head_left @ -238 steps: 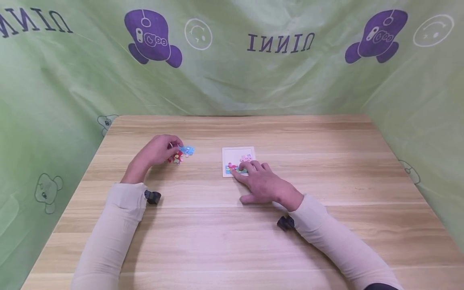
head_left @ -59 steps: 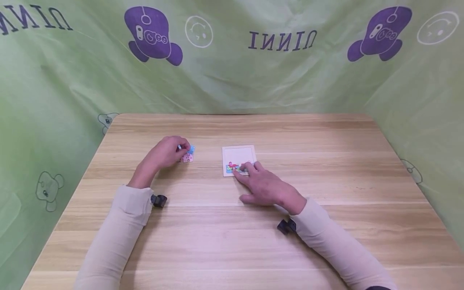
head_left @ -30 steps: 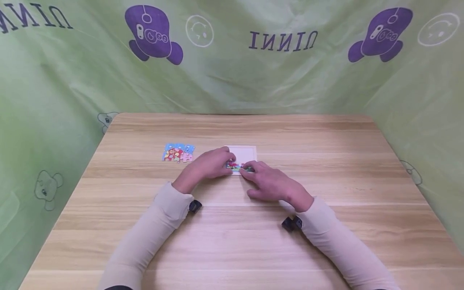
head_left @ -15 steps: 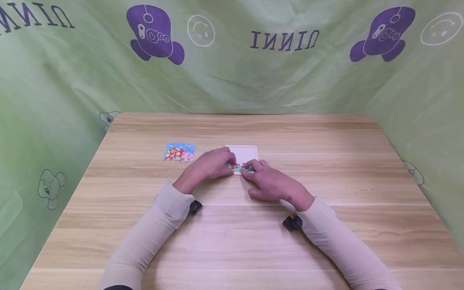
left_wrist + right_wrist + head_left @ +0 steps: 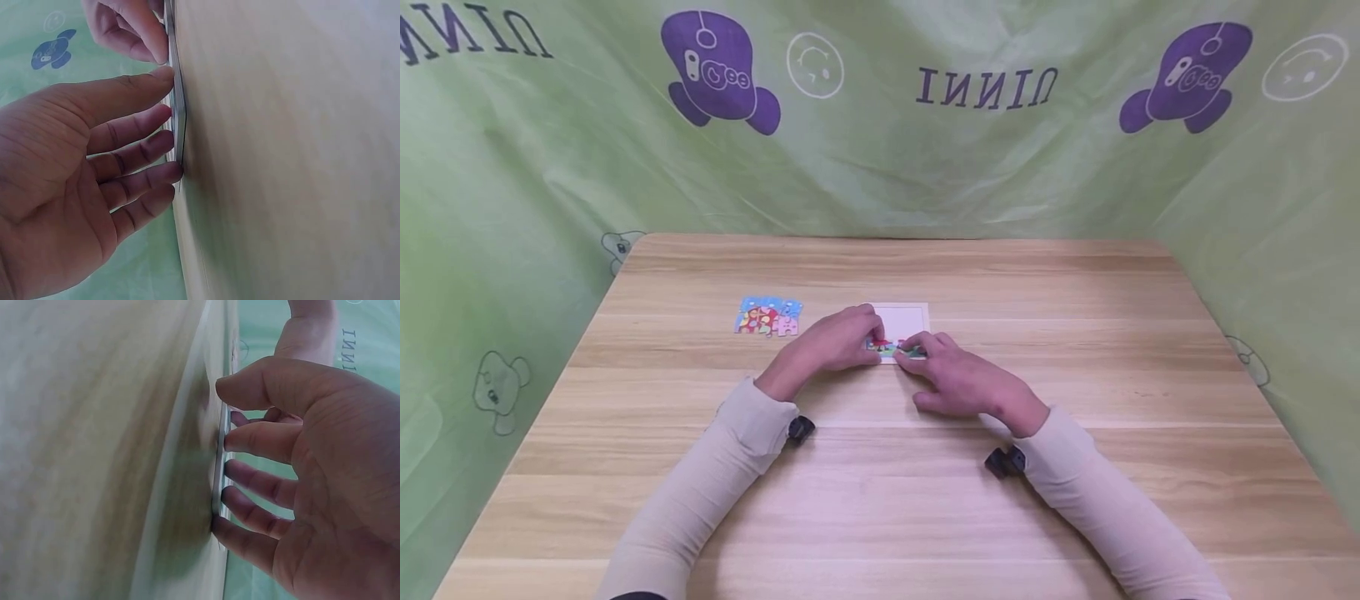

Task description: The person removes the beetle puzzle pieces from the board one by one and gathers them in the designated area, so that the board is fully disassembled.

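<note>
In the head view, a shallow white puzzle tray [image 5: 904, 320] lies flat near the table's middle, with colourful puzzle pieces [image 5: 887, 352] along its near side. My left hand [image 5: 838, 340] rests its fingertips on the tray's left part, hiding that edge. In the left wrist view, the thumb and loosely bent left fingers touch the tray [image 5: 180, 119], and no loose piece shows between them. My right hand [image 5: 958, 375] touches the lower right pieces with its fingers fairly straight and its thumb apart. The right wrist view has those fingertips against the tray's edge [image 5: 219, 469].
Left of the tray lies a group of joined puzzle pieces [image 5: 767, 317] in blue, red and pink. The wood-grain table [image 5: 865, 500] ends at a green printed curtain [image 5: 880, 167] behind and at both sides. A black camera [image 5: 801, 429] sits on each wrist.
Over several seconds a pink piece has left the tray for the group at left. The left hand then moved right from that group onto the tray; both hands stay almost still in the last second.
</note>
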The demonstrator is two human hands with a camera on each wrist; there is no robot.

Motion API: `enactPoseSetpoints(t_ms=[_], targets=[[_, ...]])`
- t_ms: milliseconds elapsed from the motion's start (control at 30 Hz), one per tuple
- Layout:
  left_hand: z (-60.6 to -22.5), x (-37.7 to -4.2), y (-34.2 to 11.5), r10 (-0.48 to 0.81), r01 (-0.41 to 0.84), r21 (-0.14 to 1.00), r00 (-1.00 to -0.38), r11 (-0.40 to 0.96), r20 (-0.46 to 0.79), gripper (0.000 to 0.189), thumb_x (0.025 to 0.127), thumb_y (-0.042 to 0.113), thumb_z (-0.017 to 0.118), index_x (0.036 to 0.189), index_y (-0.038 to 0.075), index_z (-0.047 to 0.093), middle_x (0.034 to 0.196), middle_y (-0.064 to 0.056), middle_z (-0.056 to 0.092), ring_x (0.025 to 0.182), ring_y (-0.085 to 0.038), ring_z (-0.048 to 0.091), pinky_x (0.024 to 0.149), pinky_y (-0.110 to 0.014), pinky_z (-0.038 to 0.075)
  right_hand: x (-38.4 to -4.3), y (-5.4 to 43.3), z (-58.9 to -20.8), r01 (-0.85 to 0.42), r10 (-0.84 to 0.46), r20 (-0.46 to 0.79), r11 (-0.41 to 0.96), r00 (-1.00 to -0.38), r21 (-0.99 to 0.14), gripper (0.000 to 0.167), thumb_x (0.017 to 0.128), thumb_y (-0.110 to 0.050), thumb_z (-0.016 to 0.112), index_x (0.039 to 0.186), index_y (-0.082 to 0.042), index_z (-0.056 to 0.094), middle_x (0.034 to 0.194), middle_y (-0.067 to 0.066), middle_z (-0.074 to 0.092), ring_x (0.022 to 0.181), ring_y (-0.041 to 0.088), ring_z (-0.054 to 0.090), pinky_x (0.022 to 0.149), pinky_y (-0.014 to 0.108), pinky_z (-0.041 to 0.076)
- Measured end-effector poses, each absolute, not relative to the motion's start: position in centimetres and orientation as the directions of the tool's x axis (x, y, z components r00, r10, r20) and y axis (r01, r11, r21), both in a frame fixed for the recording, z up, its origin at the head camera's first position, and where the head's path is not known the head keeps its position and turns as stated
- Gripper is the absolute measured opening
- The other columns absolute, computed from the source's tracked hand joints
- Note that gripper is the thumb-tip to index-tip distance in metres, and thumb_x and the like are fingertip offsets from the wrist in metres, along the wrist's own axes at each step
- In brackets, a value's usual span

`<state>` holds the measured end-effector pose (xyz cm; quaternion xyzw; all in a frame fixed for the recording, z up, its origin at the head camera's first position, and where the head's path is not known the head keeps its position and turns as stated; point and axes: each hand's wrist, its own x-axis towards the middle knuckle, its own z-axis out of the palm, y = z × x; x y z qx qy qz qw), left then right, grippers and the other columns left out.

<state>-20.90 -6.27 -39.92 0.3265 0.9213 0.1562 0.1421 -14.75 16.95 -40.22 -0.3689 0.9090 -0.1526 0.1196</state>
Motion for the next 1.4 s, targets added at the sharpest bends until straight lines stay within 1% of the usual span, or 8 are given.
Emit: enactPoseSetpoints(t_ms=[200,300,467,600,800,1000,1233,1400], targets=[[-39.9,-20.7,-6.3,0.631,0.55,0.359,-0.759,0.754,-0.161,0.048,0.093,0.026,0.078,0.132,0.002,0.064,0.117,-0.008,0.059,0.1,-0.02,0.057,0.092,-0.035,0.05,-14.8,17.0,-40.2,-0.642,-0.71,-0.096,0.679,-0.697,-0.356,0.065,0.093,-0.021,0.067,0.153,-0.007,0.047,0.151,0.015,0.042,0.132,0.034,0.041,0.106,0.045,0.043],[-39.9,-20.6,-6.4,0.62,0.545,0.341,-0.767,0.766,-0.165,0.053,0.093,0.029,0.077,0.136,0.002,0.063,0.117,-0.008,0.058,0.099,-0.02,0.055,0.089,-0.035,0.05,-14.8,17.0,-40.2,-0.641,-0.711,-0.095,0.677,-0.697,-0.36,0.066,0.093,-0.023,0.067,0.153,-0.007,0.046,0.151,0.015,0.042,0.132,0.034,0.041,0.106,0.045,0.043],[-39.6,-20.4,-6.3,0.62,0.552,0.321,-0.767,0.769,-0.166,0.043,0.093,0.029,0.078,0.127,0.004,0.068,0.107,-0.006,0.056,0.092,-0.02,0.053,0.081,-0.035,0.048,-14.8,17.0,-40.3,-0.641,-0.71,-0.096,0.678,-0.697,-0.36,0.067,0.093,-0.023,0.067,0.154,-0.006,0.046,0.152,0.015,0.041,0.133,0.034,0.04,0.107,0.045,0.042],[-39.5,-20.4,-6.2,0.617,0.552,0.311,-0.768,0.773,-0.17,0.039,0.093,0.03,0.078,0.122,0.005,0.069,0.107,-0.005,0.056,0.091,-0.02,0.054,0.082,-0.035,0.049,-14.7,17.0,-40.3,-0.642,-0.709,-0.097,0.681,-0.699,-0.353,0.067,0.093,-0.024,0.068,0.154,-0.007,0.046,0.151,0.015,0.041,0.133,0.034,0.04,0.107,0.045,0.043],[-39.7,-20.7,-6.3,0.609,0.538,0.325,-0.772,0.778,-0.179,0.04,0.091,0.033,0.08,0.118,0.006,0.067,0.111,-0.006,0.055,0.092,-0.021,0.055,0.086,-0.037,0.05,-14.6,17.1,-40.2,-0.646,-0.712,-0.1,0.679,-0.695,-0.35,0.065,0.093,-0.023,0.067,0.154,-0.007,0.047,0.151,0.015,0.041,0.133,0.034,0.04,0.106,0.045,0.043],[-39.9,-21.2,-6.3,0.613,0.533,0.343,-0.766,0.774,-0.192,0.041,0.09,0.034,0.082,0.115,0.007,0.065,0.111,-0.006,0.054,0.092,-0.022,0.056,0.085,-0.038,0.05,-14.7,17.1,-40.2,-0.644,-0.711,-0.1,0.68,-0.696,-0.351,0.065,0.093,-0.023,0.067,0.153,-0.007,0.047,0.151,0.015,0.042,0.133,0.034,0.04,0.106,0.045,0.043],[-39.8,-21.5,-6.3,0.605,0.502,0.383,-0.765,0.775,-0.221,0.04,0.089,0.031,0.083,0.113,0.008,0.061,0.105,-0.004,0.056,0.091,-0.022,0.055,0.081,-0.037,0.049,-14.8,16.6,-40.0,-0.653,-0.71,-0.096,0.685,-0.698,-0.321,0.065,0.092,-0.024,0.068,0.151,-0.005,0.05,0.148,0.014,0.045,0.13,0.034,0.045,0.106,0.045,0.043],[-39.8,-21.5,-6.2,0.595,0.486,0.39,-0.767,0.782,-0.238,0.039,0.09,0.029,0.083,0.112,0.009,0.059,0.097,-0.004,0.058,0.087,-0.021,0.054,0.075,-0.035,0.047,-14.8,16.3,-39.9,-0.648,-0.703,-0.112,0.697,-0.703,-0.306,0.066,0.091,-0.027,0.069,0.15,-0.003,0.051,0.147,0.014,0.047,0.129,0.034,0.047,0.106,0.045,0.043]])
